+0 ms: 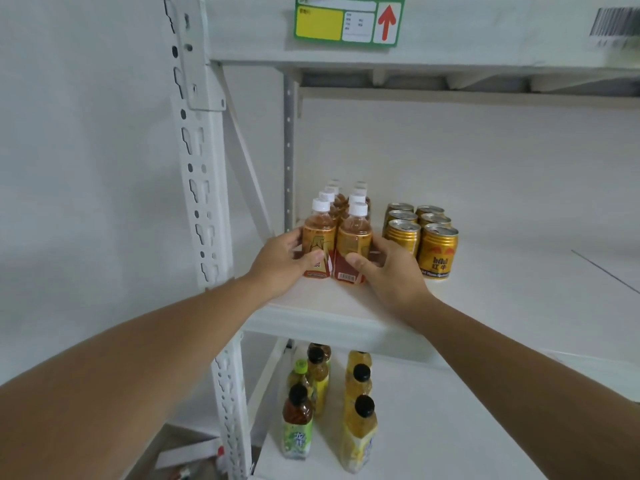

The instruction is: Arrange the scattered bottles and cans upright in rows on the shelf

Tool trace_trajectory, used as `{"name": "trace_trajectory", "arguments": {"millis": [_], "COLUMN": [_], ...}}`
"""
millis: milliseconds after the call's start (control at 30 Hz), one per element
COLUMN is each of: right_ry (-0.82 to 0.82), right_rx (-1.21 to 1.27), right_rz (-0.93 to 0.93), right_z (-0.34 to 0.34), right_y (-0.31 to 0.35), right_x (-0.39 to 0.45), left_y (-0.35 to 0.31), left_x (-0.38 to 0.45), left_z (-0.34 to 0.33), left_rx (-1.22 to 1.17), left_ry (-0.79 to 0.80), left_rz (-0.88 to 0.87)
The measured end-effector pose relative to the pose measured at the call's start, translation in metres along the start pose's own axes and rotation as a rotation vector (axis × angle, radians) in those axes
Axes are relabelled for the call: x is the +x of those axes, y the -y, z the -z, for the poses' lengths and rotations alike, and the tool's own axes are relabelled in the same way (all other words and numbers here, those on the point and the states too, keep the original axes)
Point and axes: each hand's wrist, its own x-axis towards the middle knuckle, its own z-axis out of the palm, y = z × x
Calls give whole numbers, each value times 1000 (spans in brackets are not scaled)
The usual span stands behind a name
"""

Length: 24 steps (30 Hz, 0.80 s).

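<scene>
Small amber tea bottles with white caps stand upright in two rows at the left of the white shelf (pixel 502 306). My left hand (pixel 282 263) grips the front left bottle (pixel 319 239), thumb across its label. My right hand (pixel 391 271) grips the front right bottle (pixel 354 245) the same way. Both bottles stand side by side, touching, on the shelf board. To their right, several gold cans (pixel 437 249) stand upright in two rows.
A white slotted upright post (pixel 201 188) stands left of the shelf. The shelf below (pixel 433 427) holds two rows of taller upright bottles (pixel 360 431) with black and green caps. A green and yellow label (pixel 348 20) is stuck on the beam above.
</scene>
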Motion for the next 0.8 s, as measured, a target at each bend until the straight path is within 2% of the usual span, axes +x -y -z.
{"name": "trace_trajectory", "arguments": {"millis": [300,467,800], "right_ry": [1,48,74], "right_rx": [-182,-361,-381], "right_rz": [-30,-11,-63], "right_z": [-5,-12,-17], "right_y": [-5,-7,-11], "right_x": [5,4,7], "left_y": [1,1,2], "left_x": [0,-3,0], "left_z": [-10,-20,-21], "left_rx": [209,355,395], "left_ry": [87,110,126], "left_rz": [-16,39,110]}}
